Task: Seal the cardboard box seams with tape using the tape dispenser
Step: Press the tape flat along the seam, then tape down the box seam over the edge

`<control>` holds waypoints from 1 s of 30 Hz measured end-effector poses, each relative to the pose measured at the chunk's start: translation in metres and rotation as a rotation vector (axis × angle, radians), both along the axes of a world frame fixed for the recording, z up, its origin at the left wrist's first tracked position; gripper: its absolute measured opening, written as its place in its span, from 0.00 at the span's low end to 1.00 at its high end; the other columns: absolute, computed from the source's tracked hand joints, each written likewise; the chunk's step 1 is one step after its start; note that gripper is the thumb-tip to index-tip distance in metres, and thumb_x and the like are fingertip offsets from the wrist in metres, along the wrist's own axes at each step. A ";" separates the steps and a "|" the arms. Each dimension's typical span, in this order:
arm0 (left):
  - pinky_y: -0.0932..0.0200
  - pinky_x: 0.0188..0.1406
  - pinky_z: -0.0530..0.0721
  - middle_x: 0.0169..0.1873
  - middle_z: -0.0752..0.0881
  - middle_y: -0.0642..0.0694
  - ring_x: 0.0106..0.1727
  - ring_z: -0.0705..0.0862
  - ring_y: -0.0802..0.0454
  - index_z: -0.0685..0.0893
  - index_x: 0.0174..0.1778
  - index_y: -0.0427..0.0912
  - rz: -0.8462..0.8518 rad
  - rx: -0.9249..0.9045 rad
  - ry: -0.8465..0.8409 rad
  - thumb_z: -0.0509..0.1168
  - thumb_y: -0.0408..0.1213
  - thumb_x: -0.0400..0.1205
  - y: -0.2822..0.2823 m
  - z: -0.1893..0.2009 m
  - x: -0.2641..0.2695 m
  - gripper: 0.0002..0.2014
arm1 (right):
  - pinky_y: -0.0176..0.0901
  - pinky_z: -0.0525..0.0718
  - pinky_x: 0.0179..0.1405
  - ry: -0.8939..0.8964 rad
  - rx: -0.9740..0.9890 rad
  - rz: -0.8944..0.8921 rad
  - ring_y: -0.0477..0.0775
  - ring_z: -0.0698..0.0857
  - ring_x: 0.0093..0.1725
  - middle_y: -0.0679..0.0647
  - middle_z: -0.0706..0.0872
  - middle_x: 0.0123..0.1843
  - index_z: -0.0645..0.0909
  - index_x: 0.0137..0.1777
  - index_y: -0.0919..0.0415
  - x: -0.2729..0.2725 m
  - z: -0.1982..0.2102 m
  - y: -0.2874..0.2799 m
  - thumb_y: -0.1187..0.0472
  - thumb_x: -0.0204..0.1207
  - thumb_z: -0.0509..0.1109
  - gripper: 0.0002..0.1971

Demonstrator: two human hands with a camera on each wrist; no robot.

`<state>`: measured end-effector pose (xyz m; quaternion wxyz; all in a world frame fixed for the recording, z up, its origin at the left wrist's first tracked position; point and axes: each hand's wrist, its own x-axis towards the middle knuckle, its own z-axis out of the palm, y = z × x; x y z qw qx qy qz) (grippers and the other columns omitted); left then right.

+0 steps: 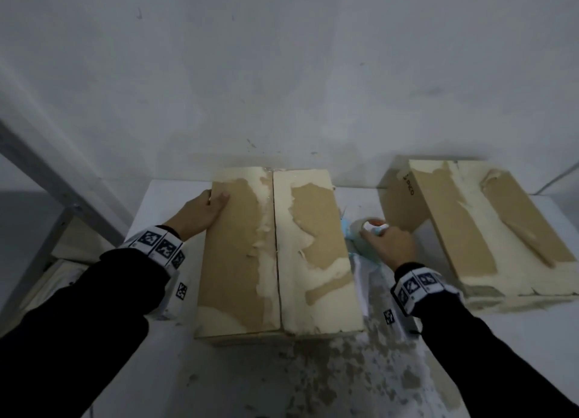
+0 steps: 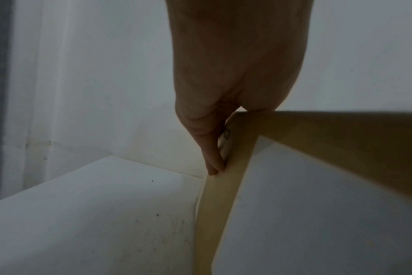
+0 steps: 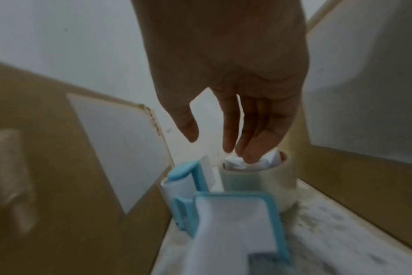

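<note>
A: Where's everything rn?

B: Brown cardboard box with peeled pale patches (image 1: 275, 254) sits mid-bench, flaps shut, centre seam (image 1: 275, 245) bare, no tape yet. Left hand (image 1: 200, 213) is on its far-left top edge, thumb on top, fingers (image 2: 212, 160) down the side wall, so gripping the edge to steady it.

A: Dispenser?

B: Blue-and-white plastic tape dispenser w/ clear tape roll (image 3: 235, 195) lies on the white bench (image 1: 163, 198) just beside the box's right side. Right hand (image 1: 388, 245) is over it, fingers (image 3: 249, 141) relaxed and spread, tips at the roll's core. Not closed round anything yet.

A: Risks?

B: Imo grabbing by the roll rather than the handle means poor control, and the toothed cutter end is close to the fingertips. The box surface is torn and fuzzy, so tape prob won't stick well along the seam. Second brown cardboard box (image 1: 470, 229) stands near on the right; a wide swing could clip it. If the left hand lets up, the box could slide when tape is pulled.
</note>
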<state>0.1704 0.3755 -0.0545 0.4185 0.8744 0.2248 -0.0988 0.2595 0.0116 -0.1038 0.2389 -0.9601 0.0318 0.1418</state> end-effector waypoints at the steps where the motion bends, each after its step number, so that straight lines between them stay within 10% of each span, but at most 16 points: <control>1: 0.49 0.71 0.69 0.74 0.72 0.40 0.73 0.72 0.41 0.65 0.77 0.40 0.000 0.001 -0.004 0.48 0.60 0.83 -0.001 0.000 -0.002 0.32 | 0.45 0.80 0.39 0.063 -0.039 -0.022 0.63 0.87 0.44 0.64 0.87 0.43 0.81 0.45 0.62 -0.007 -0.008 -0.004 0.31 0.68 0.63 0.31; 6: 0.46 0.71 0.72 0.73 0.73 0.40 0.72 0.73 0.41 0.66 0.77 0.41 0.020 -0.016 0.011 0.48 0.63 0.82 -0.004 -0.001 -0.010 0.34 | 0.37 0.75 0.29 0.305 -0.015 -0.049 0.58 0.83 0.40 0.62 0.86 0.50 0.82 0.52 0.60 -0.038 -0.028 -0.003 0.38 0.70 0.73 0.25; 10: 0.48 0.66 0.75 0.71 0.76 0.40 0.69 0.76 0.40 0.68 0.75 0.41 0.034 -0.017 0.020 0.50 0.64 0.81 -0.007 0.000 -0.019 0.35 | 0.43 0.77 0.50 0.317 0.095 -0.154 0.63 0.83 0.61 0.63 0.84 0.66 0.79 0.67 0.65 -0.042 -0.044 0.001 0.47 0.70 0.77 0.31; 16: 0.47 0.68 0.75 0.71 0.75 0.38 0.69 0.76 0.40 0.67 0.75 0.37 -0.008 0.028 0.035 0.51 0.58 0.83 -0.015 0.008 -0.033 0.32 | 0.59 0.88 0.43 0.140 0.421 -0.357 0.66 0.89 0.43 0.70 0.90 0.45 0.86 0.41 0.66 -0.038 -0.041 -0.003 0.34 0.48 0.76 0.34; 22: 0.48 0.74 0.68 0.78 0.65 0.36 0.77 0.67 0.40 0.54 0.81 0.35 -0.034 0.168 0.000 0.55 0.53 0.84 -0.027 0.031 -0.041 0.35 | 0.49 0.82 0.47 -0.117 0.349 -0.338 0.67 0.86 0.54 0.68 0.86 0.57 0.77 0.63 0.66 -0.043 0.025 -0.006 0.44 0.64 0.76 0.33; 30: 0.52 0.76 0.68 0.74 0.72 0.43 0.74 0.71 0.48 0.71 0.74 0.40 -0.143 0.104 -0.363 0.57 0.49 0.84 -0.068 0.097 -0.030 0.24 | 0.48 0.86 0.30 -0.446 0.770 -0.326 0.55 0.83 0.24 0.56 0.87 0.33 0.81 0.44 0.59 -0.059 0.108 0.015 0.51 0.63 0.76 0.14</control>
